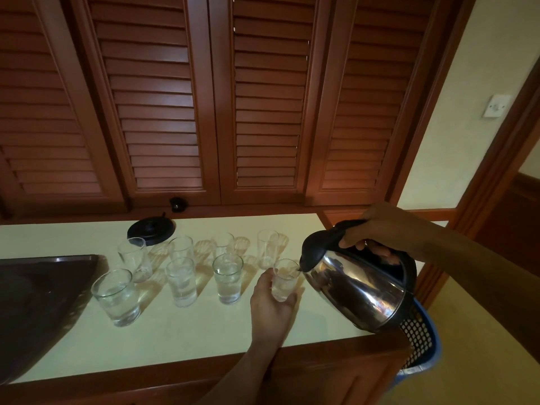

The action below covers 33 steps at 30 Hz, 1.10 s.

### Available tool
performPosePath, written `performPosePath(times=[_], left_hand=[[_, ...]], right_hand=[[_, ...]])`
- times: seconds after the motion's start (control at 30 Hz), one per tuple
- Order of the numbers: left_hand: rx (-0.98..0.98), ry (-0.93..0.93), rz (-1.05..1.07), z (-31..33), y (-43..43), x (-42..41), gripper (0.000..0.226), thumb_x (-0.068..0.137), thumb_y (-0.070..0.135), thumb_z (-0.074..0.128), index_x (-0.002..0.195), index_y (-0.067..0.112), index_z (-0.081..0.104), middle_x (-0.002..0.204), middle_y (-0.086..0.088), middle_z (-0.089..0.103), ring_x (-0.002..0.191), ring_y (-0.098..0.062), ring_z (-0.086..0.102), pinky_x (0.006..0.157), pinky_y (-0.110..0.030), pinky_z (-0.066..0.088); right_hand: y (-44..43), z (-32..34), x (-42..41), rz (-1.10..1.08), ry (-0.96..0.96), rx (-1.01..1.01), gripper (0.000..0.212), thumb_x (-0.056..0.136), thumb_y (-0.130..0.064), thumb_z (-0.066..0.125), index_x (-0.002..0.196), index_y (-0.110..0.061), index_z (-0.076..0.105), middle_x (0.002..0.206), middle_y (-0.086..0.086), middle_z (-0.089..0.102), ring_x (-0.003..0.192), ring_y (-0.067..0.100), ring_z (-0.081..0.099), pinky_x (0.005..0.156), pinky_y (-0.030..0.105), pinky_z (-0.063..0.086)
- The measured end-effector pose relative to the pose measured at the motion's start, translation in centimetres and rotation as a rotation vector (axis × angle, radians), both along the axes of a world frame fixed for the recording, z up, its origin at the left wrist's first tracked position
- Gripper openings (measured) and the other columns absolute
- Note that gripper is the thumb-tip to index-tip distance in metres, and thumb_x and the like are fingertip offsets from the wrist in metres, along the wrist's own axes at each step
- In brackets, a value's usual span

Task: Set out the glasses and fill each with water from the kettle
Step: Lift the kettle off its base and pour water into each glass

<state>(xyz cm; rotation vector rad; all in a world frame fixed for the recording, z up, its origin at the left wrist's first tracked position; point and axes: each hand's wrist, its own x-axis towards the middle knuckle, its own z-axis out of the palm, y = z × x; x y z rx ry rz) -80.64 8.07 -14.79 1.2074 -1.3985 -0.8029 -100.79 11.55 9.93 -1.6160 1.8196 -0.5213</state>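
My right hand grips the black handle of a steel kettle, tilted with its spout over a small glass. My left hand wraps around that glass on the pale counter. To its left stand three glasses holding water: one, one and a wide one. Behind them stand several more glasses, among them a tall one, whose contents I cannot make out.
The kettle's black base sits at the back of the counter, near a wall plug. A dark tray lies at the left. A blue perforated basket hangs off the right edge. Louvred wooden doors rise behind.
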Motion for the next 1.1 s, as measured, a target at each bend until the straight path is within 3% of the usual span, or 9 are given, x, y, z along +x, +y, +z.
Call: performPosePath(times=[0.23, 0.47, 0.73, 0.8, 0.97, 1.1], left_hand=[[-0.007, 0.033, -0.008, 0.5, 0.2, 0.0, 0.055, 0.078, 0.022, 0.086, 0.122, 0.04, 0.058, 0.11, 0.027, 0.067, 0.105, 0.01, 0.063, 0.088, -0.012, 0.052], [-0.035, 0.049, -0.005, 0.3, 0.1, 0.1, 0.056, 0.078, 0.023, 0.084, 0.125, 0.041, 0.058, 0.117, 0.021, 0.07, 0.109, 0.0, 0.066, 0.096, -0.027, 0.057], [-0.028, 0.039, 0.002, 0.9, 0.4, 0.2, 0.059, 0.08, 0.02, 0.085, 0.121, 0.047, 0.054, 0.113, 0.029, 0.066, 0.107, 0.01, 0.063, 0.089, -0.008, 0.05], [-0.021, 0.044, 0.01, 0.9, 0.4, 0.2, 0.058, 0.079, 0.019, 0.086, 0.12, 0.047, 0.054, 0.112, 0.029, 0.067, 0.107, 0.01, 0.063, 0.087, -0.006, 0.049], [0.014, 0.065, 0.034, 0.4, 0.1, 0.2, 0.057, 0.08, 0.022, 0.086, 0.129, 0.033, 0.059, 0.118, 0.02, 0.069, 0.109, 0.002, 0.064, 0.094, -0.021, 0.054], [0.039, 0.068, 0.062, 0.8, 0.1, 0.0, 0.056, 0.08, 0.02, 0.086, 0.127, 0.034, 0.058, 0.113, 0.025, 0.067, 0.108, 0.006, 0.063, 0.091, -0.015, 0.052]], right_hand=[[-0.3, 0.0, 0.0, 0.004, 0.008, -0.013, 0.039, 0.1, -0.015, 0.081, 0.065, -0.008, 0.067, 0.042, -0.001, 0.058, 0.028, 0.009, 0.047, 0.037, 0.016, 0.042], [-0.5, 0.0, 0.0, 0.013, 0.004, -0.022, 0.04, 0.1, -0.016, 0.081, 0.064, -0.009, 0.067, 0.042, -0.001, 0.059, 0.029, 0.009, 0.047, 0.039, 0.017, 0.043], [-0.4, -0.9, -0.4, 0.015, -0.044, -0.051, 0.038, 0.1, -0.014, 0.08, 0.065, -0.008, 0.067, 0.043, -0.001, 0.058, 0.029, 0.009, 0.047, 0.039, 0.018, 0.043], [-0.1, -1.6, -1.0, -0.017, -0.1, -0.059, 0.038, 0.1, -0.014, 0.08, 0.064, -0.008, 0.067, 0.042, 0.001, 0.057, 0.029, 0.01, 0.047, 0.038, 0.018, 0.043], [1.5, -5.9, -2.6, -0.117, -0.332, -0.129, 0.035, 0.098, -0.007, 0.078, 0.065, -0.002, 0.068, 0.042, 0.005, 0.056, 0.028, 0.012, 0.046, 0.035, 0.019, 0.041], [2.9, -10.1, -3.8, -0.216, -0.582, -0.236, 0.045, 0.102, 0.003, 0.071, 0.059, -0.005, 0.064, 0.038, 0.004, 0.052, 0.025, 0.011, 0.043, 0.033, 0.019, 0.039]])
